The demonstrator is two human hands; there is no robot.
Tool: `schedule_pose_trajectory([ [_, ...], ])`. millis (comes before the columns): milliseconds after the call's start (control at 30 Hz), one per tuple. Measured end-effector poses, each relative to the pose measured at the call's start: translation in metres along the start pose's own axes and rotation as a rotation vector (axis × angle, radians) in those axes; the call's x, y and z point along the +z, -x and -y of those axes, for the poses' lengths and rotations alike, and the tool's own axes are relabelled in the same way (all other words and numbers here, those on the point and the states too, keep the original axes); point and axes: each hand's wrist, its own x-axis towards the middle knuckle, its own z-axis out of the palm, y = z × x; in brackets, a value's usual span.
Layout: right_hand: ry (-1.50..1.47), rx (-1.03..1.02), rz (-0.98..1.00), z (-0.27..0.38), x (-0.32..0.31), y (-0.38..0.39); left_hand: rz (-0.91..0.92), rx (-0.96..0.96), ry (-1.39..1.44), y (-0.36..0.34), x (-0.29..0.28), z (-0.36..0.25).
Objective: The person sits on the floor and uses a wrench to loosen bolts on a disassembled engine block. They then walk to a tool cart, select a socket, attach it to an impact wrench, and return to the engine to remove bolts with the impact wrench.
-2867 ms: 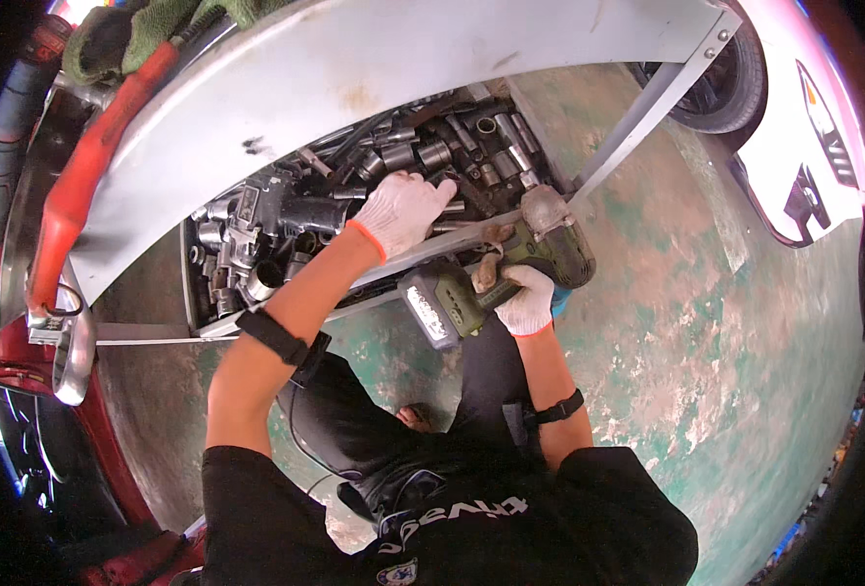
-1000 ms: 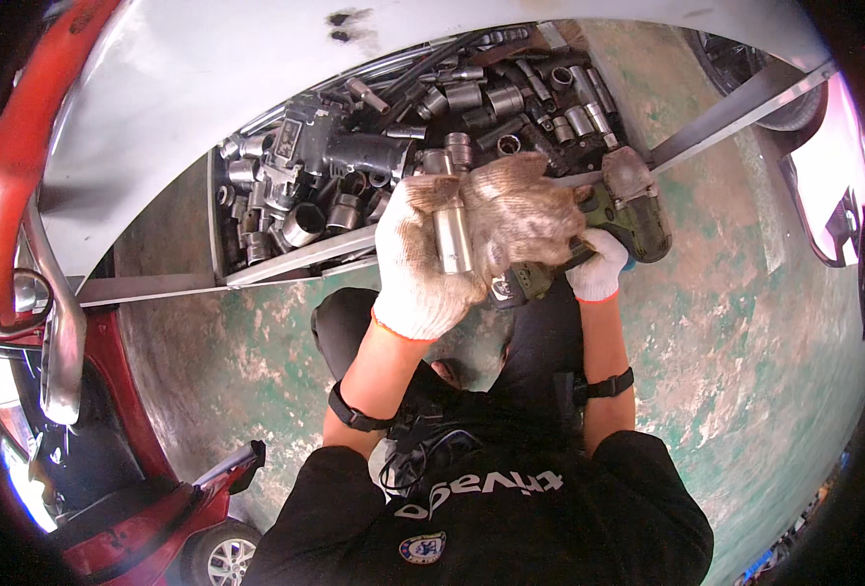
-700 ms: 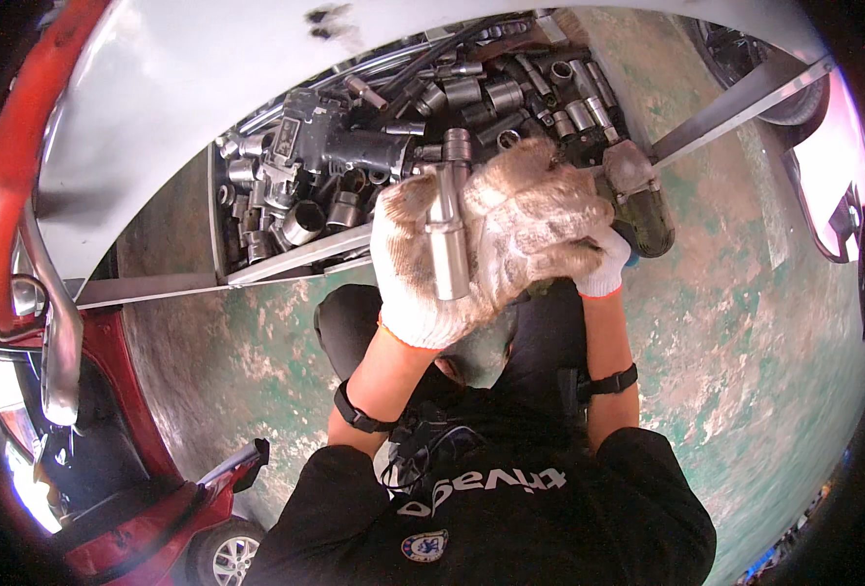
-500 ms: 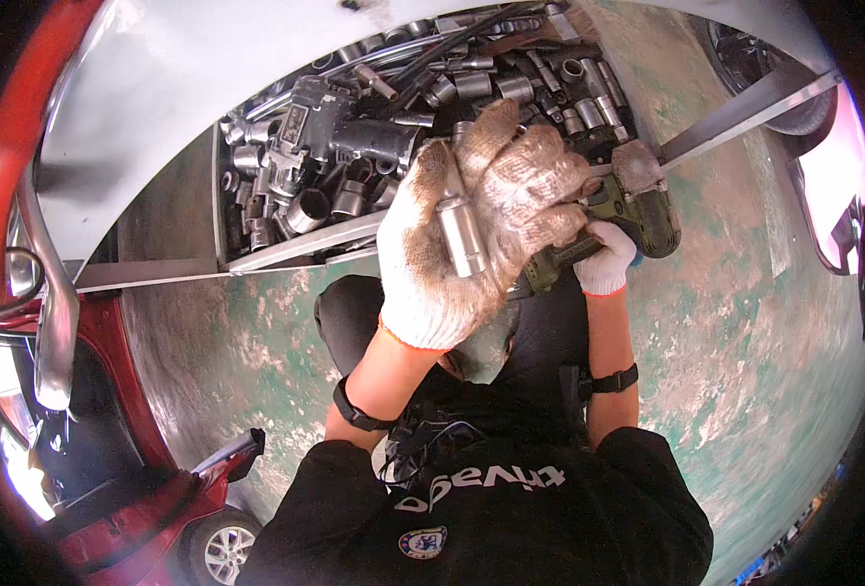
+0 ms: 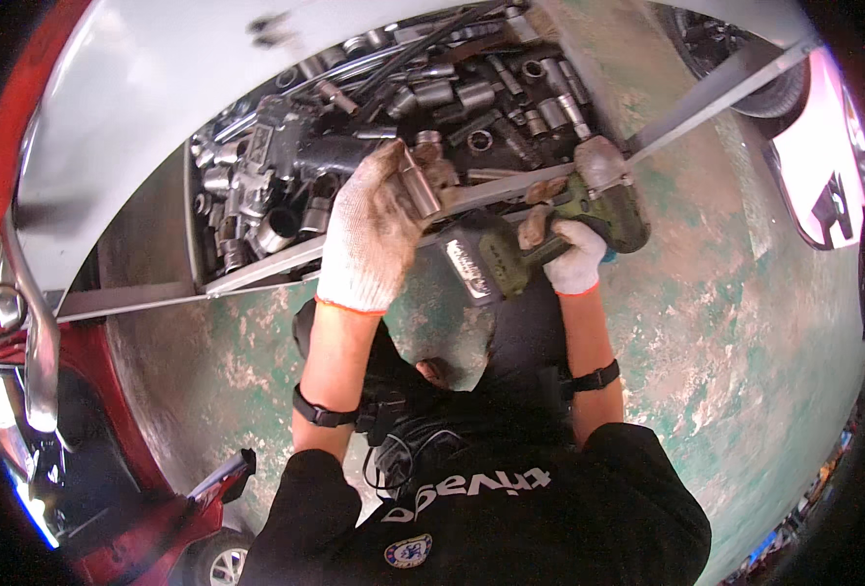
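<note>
Both my hands wear white knit gloves, dirty at the fingers. My left hand (image 5: 367,239) is closed round a shiny metal socket (image 5: 419,188), held up at the front rim of a metal tray (image 5: 286,262). To the right, my right hand (image 5: 576,259) grips the handle of a green cordless impact wrench (image 5: 610,207). Its dark battery (image 5: 473,262) points left toward my left hand, and its nose lies over the tray's right corner. Whether anything is fitted on the nose I cannot tell. Loose sockets (image 5: 432,95) fill the tray beyond my hands.
A second, dark power tool (image 5: 300,146) lies among the sockets. A pale curved panel (image 5: 159,88) overhangs the tray at the left. Part of a red car (image 5: 139,400) stands at lower left. A wheel (image 5: 774,93) shows at upper right, above the worn green floor (image 5: 725,322).
My left hand has turned from palm up to curled round the socket and moved left. The wrench's battery has come into view. The whole view has shifted slightly.
</note>
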Motion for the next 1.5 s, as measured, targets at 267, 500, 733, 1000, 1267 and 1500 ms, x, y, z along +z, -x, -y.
schedule_pose_trajectory([
  [267, -0.009, -0.010, 0.027, -0.001, 0.002, -0.001, -0.049, 0.151, -0.018, -0.033, -0.004, 0.027],
  [500, 0.027, 0.009, -0.033, -0.002, 0.001, 0.001, -0.051, 0.869, -2.357, -0.027, -0.037, -0.035],
  [733, -0.073, 0.026, -0.196, -0.014, 0.014, 0.010, 0.178, 0.537, -2.334, -0.039, -0.048, -0.059],
  [1000, -0.258, -0.018, -0.189, -0.034, 0.013, 0.020, 0.081, 0.655, -2.261, -0.047, -0.052, -0.046],
  [1267, -0.344, 0.038, -0.296, -0.041, 0.004, 0.035, 0.051, 0.681, -2.283, -0.047, -0.048, -0.045],
  [1500, -0.396, 0.082, -0.422, -0.025, 0.011, 0.035, 0.346, 0.730, -2.118, -0.079, 0.014, -0.027],
])
